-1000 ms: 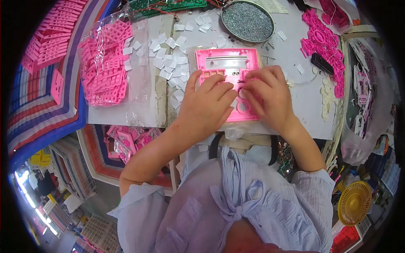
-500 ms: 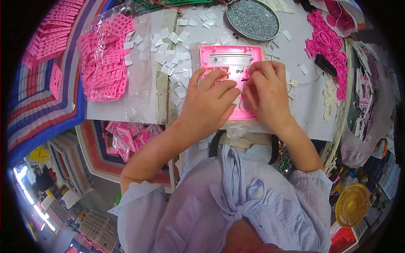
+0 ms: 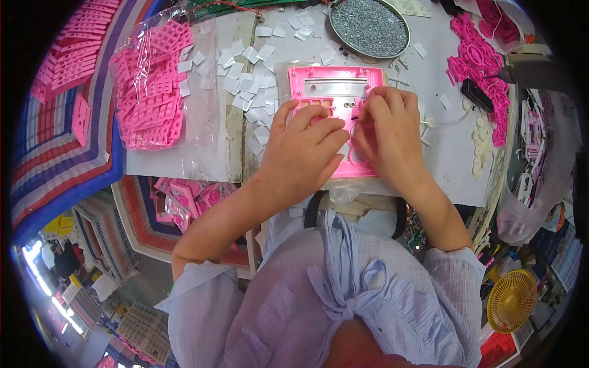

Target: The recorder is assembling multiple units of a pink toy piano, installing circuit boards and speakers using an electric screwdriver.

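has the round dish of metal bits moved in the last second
No, the dish shows no clear move either way against the white squares to its left; the whole view shifted slightly.

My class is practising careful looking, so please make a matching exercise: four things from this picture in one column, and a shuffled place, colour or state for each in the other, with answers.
Things
1. Casing
2. Dish
3. Round basket
4. Bag of pink parts

Descriptions
A. at the table's left side
B. yellow
C. partly covered by the left hand and right hand
D. filled with small metal bits

Pairs: 1-C; 2-D; 3-B; 4-A
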Demonstrator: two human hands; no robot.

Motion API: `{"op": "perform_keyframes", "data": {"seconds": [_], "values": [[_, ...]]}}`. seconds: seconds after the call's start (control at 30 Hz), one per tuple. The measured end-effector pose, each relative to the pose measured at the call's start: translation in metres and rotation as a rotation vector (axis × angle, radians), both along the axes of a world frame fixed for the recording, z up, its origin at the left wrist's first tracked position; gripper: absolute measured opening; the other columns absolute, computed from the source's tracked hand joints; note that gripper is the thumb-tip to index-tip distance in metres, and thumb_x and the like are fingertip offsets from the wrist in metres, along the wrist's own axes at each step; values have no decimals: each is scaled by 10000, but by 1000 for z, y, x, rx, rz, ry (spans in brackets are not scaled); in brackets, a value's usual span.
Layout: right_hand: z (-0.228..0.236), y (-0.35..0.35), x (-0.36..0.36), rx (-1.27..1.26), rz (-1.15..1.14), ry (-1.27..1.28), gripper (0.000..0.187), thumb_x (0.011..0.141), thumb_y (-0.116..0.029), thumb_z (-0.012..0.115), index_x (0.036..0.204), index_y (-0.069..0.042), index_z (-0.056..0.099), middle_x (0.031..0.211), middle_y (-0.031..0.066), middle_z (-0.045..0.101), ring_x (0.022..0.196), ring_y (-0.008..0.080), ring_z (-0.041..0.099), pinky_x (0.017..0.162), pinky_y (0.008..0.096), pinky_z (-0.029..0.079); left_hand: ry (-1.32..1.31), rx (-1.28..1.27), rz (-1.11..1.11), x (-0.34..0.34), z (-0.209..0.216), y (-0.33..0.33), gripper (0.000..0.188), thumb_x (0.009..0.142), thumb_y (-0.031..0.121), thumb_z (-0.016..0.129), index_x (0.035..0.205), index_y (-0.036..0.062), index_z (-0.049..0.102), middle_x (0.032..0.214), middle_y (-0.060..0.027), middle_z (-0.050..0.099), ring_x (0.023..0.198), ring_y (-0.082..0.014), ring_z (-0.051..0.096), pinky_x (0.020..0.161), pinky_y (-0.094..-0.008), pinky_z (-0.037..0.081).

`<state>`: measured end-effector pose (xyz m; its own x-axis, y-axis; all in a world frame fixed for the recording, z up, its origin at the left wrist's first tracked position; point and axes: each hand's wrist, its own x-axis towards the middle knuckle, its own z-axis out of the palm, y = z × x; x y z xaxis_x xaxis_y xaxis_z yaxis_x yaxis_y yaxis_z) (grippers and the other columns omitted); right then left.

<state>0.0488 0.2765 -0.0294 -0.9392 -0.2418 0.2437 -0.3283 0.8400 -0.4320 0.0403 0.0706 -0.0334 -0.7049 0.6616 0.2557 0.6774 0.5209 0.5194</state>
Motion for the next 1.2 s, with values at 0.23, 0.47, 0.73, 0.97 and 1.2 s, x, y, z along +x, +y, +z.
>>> {"op": "perform_keyframes", "data": {"seconds": [0.23, 0.47, 0.73, 0.97, 1.2], "values": [[25, 76, -59, -682, -79, 671, 410, 827, -3, 750, 1158, 4, 508, 1118, 116, 561, 1026, 230, 550, 908, 371, 461, 81, 222, 93, -101, 15, 28, 105, 812, 193, 694, 818, 89, 690, 769, -51, 686, 836, -291, 648, 759, -457, 436], [108, 79, -141, -1153, 214, -24, 525, 956, -207, 670, 1390, 33, 498, 1203, 152, 671, 1009, 239, 696, 892, 365, 552, 260, -432, -71, -187, -18, 95, 148, 830, 212, 634, 836, 116, 747, 897, -108, 710, 921, -286, 667, 866, -493, 413], [125, 40, -137, -1008, 508, 40, 508, 918, -161, 699, 1343, 52, 520, 953, 70, 684, 851, 124, 645, 787, 263, 491, 392, -97, 3, -184, -33, 99, 202, 875, 256, 590, 848, 116, 733, 891, -119, 714, 895, -287, 681, 871, -490, 413], [93, 27, -116, -1205, 221, -45, 417, 879, -152, 723, 1213, 25, 546, 829, 39, 624, 755, 116, 621, 709, 258, 485, 306, -461, 37, -191, -21, 104, 296, 914, 303, 552, 744, 130, 721, 787, -107, 719, 797, -276, 692, 820, -484, 427], [70, 39, -71, -1352, 221, -53, 457, 870, -120, 687, 1243, 19, 462, 729, 89, 588, 666, 203, 620, 670, 350, 522, 400, -220, 55, -175, -9, 82, 232, 859, 265, 610, 725, 114, 723, 793, -93, 718, 817, -252, 687, 831, -480, 413]]}}
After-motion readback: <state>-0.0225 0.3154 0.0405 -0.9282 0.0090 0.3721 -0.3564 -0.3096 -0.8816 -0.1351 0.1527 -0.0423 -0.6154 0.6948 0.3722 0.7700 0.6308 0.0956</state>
